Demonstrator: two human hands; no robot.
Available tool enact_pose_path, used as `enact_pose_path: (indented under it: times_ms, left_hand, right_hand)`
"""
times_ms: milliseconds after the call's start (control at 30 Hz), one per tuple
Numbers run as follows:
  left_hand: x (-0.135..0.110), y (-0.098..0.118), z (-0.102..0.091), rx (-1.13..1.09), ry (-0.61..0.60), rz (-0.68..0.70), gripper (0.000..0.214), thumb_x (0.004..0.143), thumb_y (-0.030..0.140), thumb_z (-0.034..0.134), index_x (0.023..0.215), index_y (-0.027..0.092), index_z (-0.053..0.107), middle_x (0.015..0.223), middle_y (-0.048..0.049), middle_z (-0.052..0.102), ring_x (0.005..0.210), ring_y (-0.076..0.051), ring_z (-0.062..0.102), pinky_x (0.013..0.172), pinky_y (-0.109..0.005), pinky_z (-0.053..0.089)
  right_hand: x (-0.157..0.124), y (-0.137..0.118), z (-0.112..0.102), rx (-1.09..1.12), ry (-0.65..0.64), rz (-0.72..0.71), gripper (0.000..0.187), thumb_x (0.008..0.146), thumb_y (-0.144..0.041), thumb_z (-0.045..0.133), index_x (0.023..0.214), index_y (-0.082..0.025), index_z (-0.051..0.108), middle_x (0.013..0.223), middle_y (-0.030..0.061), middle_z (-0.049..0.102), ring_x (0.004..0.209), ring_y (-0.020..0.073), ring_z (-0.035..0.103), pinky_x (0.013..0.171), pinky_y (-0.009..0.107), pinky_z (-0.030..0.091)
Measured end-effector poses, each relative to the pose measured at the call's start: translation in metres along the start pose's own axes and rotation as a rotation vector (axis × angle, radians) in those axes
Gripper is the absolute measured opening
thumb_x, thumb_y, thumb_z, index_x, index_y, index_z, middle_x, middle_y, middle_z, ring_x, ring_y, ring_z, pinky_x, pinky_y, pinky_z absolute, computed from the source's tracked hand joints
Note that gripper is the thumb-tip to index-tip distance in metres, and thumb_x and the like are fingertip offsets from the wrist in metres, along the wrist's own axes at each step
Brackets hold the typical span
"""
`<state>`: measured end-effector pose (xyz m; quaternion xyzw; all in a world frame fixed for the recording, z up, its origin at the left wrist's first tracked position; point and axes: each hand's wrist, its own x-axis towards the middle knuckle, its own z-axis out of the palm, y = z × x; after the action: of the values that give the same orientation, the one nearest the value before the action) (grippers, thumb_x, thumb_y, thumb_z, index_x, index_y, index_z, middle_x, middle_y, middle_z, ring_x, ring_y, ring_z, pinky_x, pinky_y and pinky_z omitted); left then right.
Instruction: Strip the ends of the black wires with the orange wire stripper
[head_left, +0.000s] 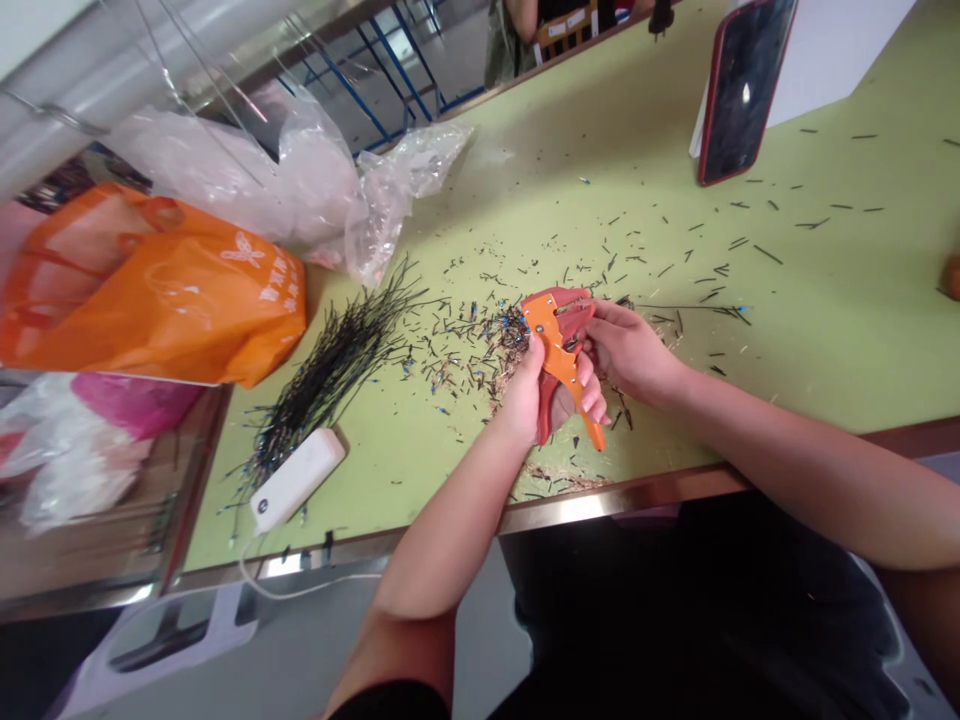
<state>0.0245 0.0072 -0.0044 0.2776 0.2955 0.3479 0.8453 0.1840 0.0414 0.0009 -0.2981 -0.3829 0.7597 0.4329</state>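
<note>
My left hand (525, 395) is wrapped around the handles of an orange and red wire stripper (553, 345), its head pointing away from me. At the stripper's jaws, my right hand (630, 350) is closed in a pinch. A thin black wire (690, 307) with a blue end runs out to the right from behind that hand and appears held in it; the fingertips partly hide its other end. Beneath both hands lies a heap of short black wire offcuts (514, 325). Left of them, a thick bundle of long black wires (330, 365) rests on the green table (420, 480).
A white power strip (298, 478) with a cord lies by the front edge, against the bundle. An orange bag (157, 290) and clear plastic bags (322, 180) sit at the left. A phone (746, 90) leans on a white box (832, 60). Another person (517, 40) is beyond the table.
</note>
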Motion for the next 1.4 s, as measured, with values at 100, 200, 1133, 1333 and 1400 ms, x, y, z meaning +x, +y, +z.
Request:
enact_pose_path:
  times_ms: [100,200,1133,1333,1400]
  left_hand:
    - [0.0,-0.002,0.0,-0.014,0.004,0.025,0.081,0.096,0.091,0.027,0.069,0.021,0.057,0.05,-0.0004,0.051,0.046,-0.018,0.058,0.056,-0.037,0.059]
    - [0.0,-0.002,0.002,0.015,-0.02,0.047,0.079,0.096,0.091,0.032,0.067,0.021,0.056,0.049,0.0002,0.051,0.043,-0.017,0.057,0.052,-0.034,0.057]
    - [-0.002,0.015,-0.001,0.496,0.275,0.273,0.075,0.091,0.091,0.042,0.084,0.021,0.068,0.069,-0.0058,0.07,0.071,-0.022,0.075,0.069,-0.036,0.064]
    - [-0.022,0.036,-0.006,1.454,0.739,0.572,0.07,0.092,0.076,0.062,0.133,0.02,0.072,0.113,-0.0151,0.08,0.104,-0.032,0.076,0.097,-0.047,0.059]
    - [-0.024,0.041,-0.009,1.549,0.748,0.603,0.076,0.092,0.074,0.064,0.147,0.021,0.064,0.127,-0.0168,0.078,0.113,-0.035,0.075,0.102,-0.05,0.057]
  right_hand:
    - [0.001,0.002,0.0,-0.01,0.065,-0.034,0.015,0.098,-0.036,0.07,0.097,-0.024,0.061,0.07,-0.0016,0.062,0.059,0.0141,0.056,0.053,0.031,0.046]
    - [0.0,0.004,0.0,-0.006,0.04,-0.009,0.019,0.098,-0.041,0.071,0.105,-0.025,0.063,0.067,-0.0021,0.062,0.058,0.0157,0.057,0.052,0.032,0.046]
    - [0.012,-0.03,-0.027,-0.151,0.243,-0.313,0.008,0.099,-0.028,0.071,0.093,-0.022,0.069,0.083,-0.0013,0.063,0.067,0.0088,0.053,0.06,0.022,0.046]
    - [0.011,-0.032,-0.026,-0.302,0.235,-0.458,0.021,0.097,-0.045,0.076,0.095,-0.024,0.07,0.082,-0.0012,0.066,0.067,0.0101,0.054,0.064,0.026,0.049]
    - [0.011,-0.03,-0.027,-0.329,0.228,-0.475,0.025,0.096,-0.049,0.077,0.096,-0.025,0.07,0.082,-0.0011,0.067,0.067,0.0102,0.055,0.064,0.027,0.05]
